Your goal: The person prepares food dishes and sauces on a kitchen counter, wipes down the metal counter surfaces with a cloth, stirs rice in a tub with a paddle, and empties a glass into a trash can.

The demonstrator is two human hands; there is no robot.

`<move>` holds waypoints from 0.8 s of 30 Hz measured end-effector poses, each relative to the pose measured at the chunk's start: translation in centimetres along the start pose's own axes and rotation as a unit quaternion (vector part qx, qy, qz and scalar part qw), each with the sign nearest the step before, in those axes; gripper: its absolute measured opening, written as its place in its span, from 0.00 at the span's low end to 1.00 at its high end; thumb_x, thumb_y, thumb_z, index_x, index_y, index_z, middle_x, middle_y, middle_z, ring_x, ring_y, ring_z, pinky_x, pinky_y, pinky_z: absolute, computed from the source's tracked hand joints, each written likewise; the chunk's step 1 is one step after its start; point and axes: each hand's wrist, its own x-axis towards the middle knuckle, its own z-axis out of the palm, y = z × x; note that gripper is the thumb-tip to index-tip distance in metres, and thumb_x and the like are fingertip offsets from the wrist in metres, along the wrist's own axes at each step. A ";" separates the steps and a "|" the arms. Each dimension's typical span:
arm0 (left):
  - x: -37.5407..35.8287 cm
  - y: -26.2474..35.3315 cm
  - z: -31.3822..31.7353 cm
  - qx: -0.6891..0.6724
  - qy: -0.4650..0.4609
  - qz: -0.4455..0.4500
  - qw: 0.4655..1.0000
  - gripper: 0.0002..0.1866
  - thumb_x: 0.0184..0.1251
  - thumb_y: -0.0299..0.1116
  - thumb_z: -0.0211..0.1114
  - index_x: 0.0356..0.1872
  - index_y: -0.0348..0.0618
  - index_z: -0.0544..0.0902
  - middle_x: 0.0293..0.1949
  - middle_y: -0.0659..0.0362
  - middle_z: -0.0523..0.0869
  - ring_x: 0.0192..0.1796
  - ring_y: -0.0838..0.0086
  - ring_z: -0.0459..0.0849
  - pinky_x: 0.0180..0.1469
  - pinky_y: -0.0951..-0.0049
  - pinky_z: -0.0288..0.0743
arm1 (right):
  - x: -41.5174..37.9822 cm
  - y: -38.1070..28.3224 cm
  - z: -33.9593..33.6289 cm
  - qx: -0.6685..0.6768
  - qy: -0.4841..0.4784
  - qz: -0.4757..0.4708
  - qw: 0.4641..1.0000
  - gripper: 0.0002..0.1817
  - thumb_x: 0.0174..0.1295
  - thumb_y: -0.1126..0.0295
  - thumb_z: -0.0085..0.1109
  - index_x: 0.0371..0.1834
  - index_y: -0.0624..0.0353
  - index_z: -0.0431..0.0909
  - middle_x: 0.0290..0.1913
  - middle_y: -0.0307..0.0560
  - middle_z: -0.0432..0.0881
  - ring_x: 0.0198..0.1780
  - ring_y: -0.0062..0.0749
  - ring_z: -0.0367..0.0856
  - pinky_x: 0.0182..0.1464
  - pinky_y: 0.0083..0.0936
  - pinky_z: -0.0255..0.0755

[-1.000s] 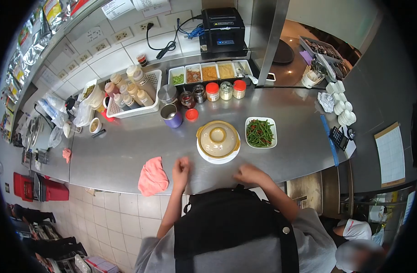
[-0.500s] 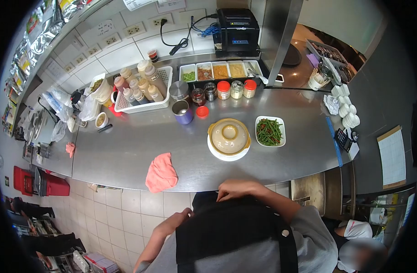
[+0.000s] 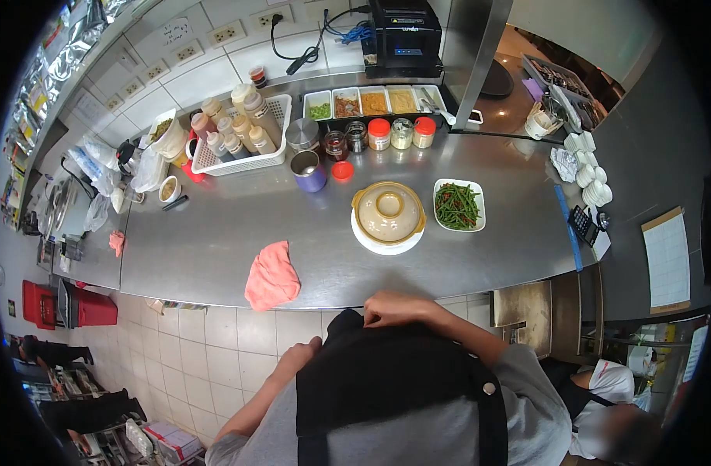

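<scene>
At the waist, my right hand [image 3: 396,309] is curled in front of the black apron [image 3: 394,380], its fingers closed on the cloth near the top. My left hand [image 3: 299,356] is closed at the apron's left side; its fingertips are partly hidden. On the steel counter ahead, a lidded beige clay pot [image 3: 388,213] sits on a white plate [image 3: 388,247]. Right of it is a white square dish [image 3: 479,225] of green beans [image 3: 457,206]. A pink cloth [image 3: 273,277] lies at the counter's front edge, nearest my left hand.
Sauce bottles [image 3: 243,132] stand in a white basket [image 3: 243,165]. Jars [image 3: 379,134], a purple cup [image 3: 309,172] and topping trays [image 3: 375,101] line the back beneath a black printer [image 3: 404,39]. A calculator [image 3: 583,224] lies right. Another person [image 3: 604,404] is behind at the right.
The view has shifted slightly, so the counter things sit a little higher. Both hands stay at the apron, with only small movement. The person at the right has shifted a little.
</scene>
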 end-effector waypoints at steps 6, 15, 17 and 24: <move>-0.8 -0.6 -3.2 -0.029 -0.015 0.160 0.987 0.09 0.63 0.34 0.57 0.40 0.43 0.79 0.32 0.45 0.86 0.38 0.48 0.86 0.39 0.54 0.78 | -0.6 1.6 -0.8 0.013 0.005 -0.023 1.000 0.16 0.65 0.58 0.60 0.39 0.61 0.86 0.38 0.53 0.84 0.42 0.47 0.83 0.45 0.35 0.74; 6.3 2.9 -4.9 -0.023 0.374 0.094 0.922 0.13 0.61 0.30 0.60 0.46 0.41 0.84 0.34 0.49 0.87 0.40 0.51 0.85 0.41 0.59 0.79 | 1.3 5.0 1.9 -0.205 0.172 0.092 0.959 0.32 0.60 0.54 0.67 0.60 0.67 0.75 0.62 0.66 0.73 0.62 0.57 0.73 0.59 0.42 0.73; 10.3 3.6 -3.1 -0.088 0.413 0.192 0.886 0.15 0.65 0.30 0.58 0.50 0.39 0.82 0.45 0.43 0.85 0.45 0.48 0.85 0.43 0.57 0.81 | 3.0 6.6 4.4 -0.332 0.108 0.179 0.920 0.46 0.58 0.54 0.69 0.70 0.76 0.60 0.73 0.80 0.53 0.73 0.74 0.56 0.68 0.49 0.66; 17.3 1.2 6.5 0.189 0.327 0.109 0.919 0.23 0.66 0.28 0.54 0.61 0.29 0.73 0.67 0.25 0.63 0.63 0.31 0.73 0.55 0.47 0.79 | 4.3 6.1 4.0 -0.256 0.080 0.216 0.939 0.47 0.55 0.57 0.70 0.68 0.81 0.58 0.72 0.85 0.51 0.73 0.79 0.54 0.69 0.56 0.62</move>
